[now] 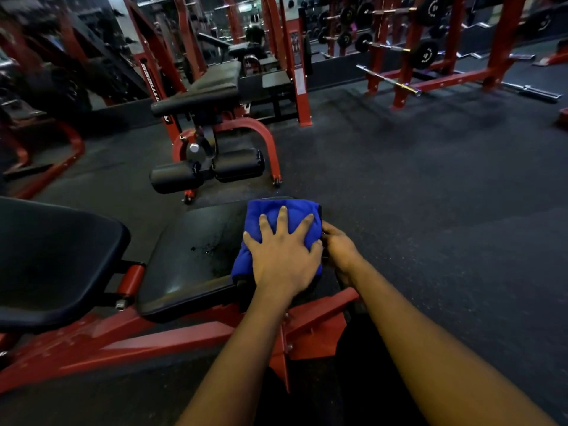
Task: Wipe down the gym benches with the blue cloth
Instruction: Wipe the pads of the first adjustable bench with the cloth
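Left hand (284,256) flat, fingers spread, pressing blue cloth (276,216) on seat pad (190,256) right end. Right hand (339,245) grip curled at pad edge, contents unclear. Specks left mid-pad; backrest (52,256), far bench (212,84) likely pending.

Blue cloth (278,212) on black bench pad (196,256)

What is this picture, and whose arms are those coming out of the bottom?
The arms belong to a person wearing a camera on their head, so you see what they see, looking down. This is a gym. The left hand lies flat, fingers spread, pressing a blue cloth onto the black seat pad of a red-framed bench. The right hand grips the pad's edge beside the cloth. The pad shows dark specks where it may still need wiping. Behind stands another bench and racks of weights.
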### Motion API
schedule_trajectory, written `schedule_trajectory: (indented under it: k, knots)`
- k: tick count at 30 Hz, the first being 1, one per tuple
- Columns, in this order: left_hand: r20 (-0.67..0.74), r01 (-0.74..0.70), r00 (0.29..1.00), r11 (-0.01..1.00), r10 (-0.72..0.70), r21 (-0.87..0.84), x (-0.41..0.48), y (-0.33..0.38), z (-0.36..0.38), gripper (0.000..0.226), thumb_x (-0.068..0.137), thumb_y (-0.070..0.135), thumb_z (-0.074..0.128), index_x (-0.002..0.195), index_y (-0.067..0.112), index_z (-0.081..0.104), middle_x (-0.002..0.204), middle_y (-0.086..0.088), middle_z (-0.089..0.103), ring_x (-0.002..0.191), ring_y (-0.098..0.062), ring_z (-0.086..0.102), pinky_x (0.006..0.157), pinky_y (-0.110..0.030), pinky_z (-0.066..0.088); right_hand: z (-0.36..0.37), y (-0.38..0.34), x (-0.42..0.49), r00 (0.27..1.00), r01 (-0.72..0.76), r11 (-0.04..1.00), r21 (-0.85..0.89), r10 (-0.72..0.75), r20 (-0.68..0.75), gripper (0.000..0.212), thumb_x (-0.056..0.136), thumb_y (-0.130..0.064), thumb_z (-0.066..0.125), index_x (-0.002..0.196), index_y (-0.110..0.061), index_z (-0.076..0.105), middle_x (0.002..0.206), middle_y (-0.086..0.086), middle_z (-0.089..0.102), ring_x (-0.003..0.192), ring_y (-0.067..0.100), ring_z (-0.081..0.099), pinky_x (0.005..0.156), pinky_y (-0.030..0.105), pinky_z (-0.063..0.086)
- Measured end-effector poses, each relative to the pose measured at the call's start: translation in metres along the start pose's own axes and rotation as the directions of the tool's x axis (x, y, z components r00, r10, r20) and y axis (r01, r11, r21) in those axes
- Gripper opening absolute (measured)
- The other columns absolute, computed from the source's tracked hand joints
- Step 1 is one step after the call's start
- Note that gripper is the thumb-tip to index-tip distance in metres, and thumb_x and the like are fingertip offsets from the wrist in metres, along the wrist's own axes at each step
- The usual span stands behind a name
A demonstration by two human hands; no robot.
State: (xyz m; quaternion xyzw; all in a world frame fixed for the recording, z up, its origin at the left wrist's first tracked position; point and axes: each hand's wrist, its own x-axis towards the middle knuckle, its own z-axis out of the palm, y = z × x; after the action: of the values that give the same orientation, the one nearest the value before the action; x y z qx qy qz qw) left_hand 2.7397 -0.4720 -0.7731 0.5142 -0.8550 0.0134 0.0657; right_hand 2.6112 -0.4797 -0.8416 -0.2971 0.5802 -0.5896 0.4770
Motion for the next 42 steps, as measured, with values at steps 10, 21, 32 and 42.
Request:
schedule_trajectory:
  k: [10, 21, 32, 42]
  knots:
    - [0.090, 0.030, 0.996, 0.998, -0.026, -0.054, 0.035, -0.002, -0.005, 0.057, 0.096, 0.062, 0.026, 0.151, 0.048, 0.019, 0.165, 0.003, 0.002, 0.150, -0.033, 0.000, 0.116, -0.064, 0.004, -0.031, -0.013, 0.003, 0.983, 0.065, 0.996, -0.067, -0.075, -0.168, 0.032, 0.106, -0.014, 0.033, 0.128, -0.020, 0.055, 0.081, 0.004, 0.067, 0.054, 0.012, 0.058, 0.044, 0.021, 0.038]
    - [0.163, 0.095, 0.984, 0.987, -0.073, -0.127, 0.058, -0.018, -0.012, 0.059, 0.097, 0.060, 0.026, 0.153, 0.045, 0.015, 0.165, 0.006, 0.001, 0.151, -0.029, -0.002, 0.119, -0.058, 0.002, -0.013, -0.016, 0.017, 0.954, 0.167, 0.978, -0.125, -0.192, -0.231, 0.025, 0.101, -0.011, 0.044, 0.112, -0.013, 0.067, 0.096, -0.001, 0.066, 0.083, 0.008, 0.060, 0.082, 0.030, 0.049]
    - [0.165, 0.088, 0.984, 0.992, -0.073, -0.086, 0.059, -0.014, -0.008, 0.060, 0.096, 0.063, 0.026, 0.153, 0.046, 0.013, 0.165, 0.004, 0.000, 0.151, -0.032, -0.002, 0.117, -0.061, 0.004, -0.017, -0.017, 0.020, 0.925, 0.206, 0.964, -0.166, -0.247, -0.288, 0.024, 0.102, -0.013, 0.044, 0.099, -0.019, 0.067, 0.095, 0.000, 0.067, 0.087, 0.015, 0.062, 0.082, 0.035, 0.053]
    - [0.063, -0.002, 0.998, 0.999, 0.005, -0.036, 0.024, -0.006, -0.003, 0.057, 0.094, 0.065, 0.027, 0.149, 0.051, 0.021, 0.165, 0.006, 0.003, 0.150, -0.033, 0.001, 0.117, -0.062, 0.005, -0.015, -0.023, 0.018, 0.920, 0.182, 0.962, -0.206, -0.240, -0.310, 0.025, 0.102, -0.015, 0.044, 0.092, -0.021, 0.067, 0.093, 0.000, 0.069, 0.081, 0.017, 0.065, 0.086, 0.046, 0.056]
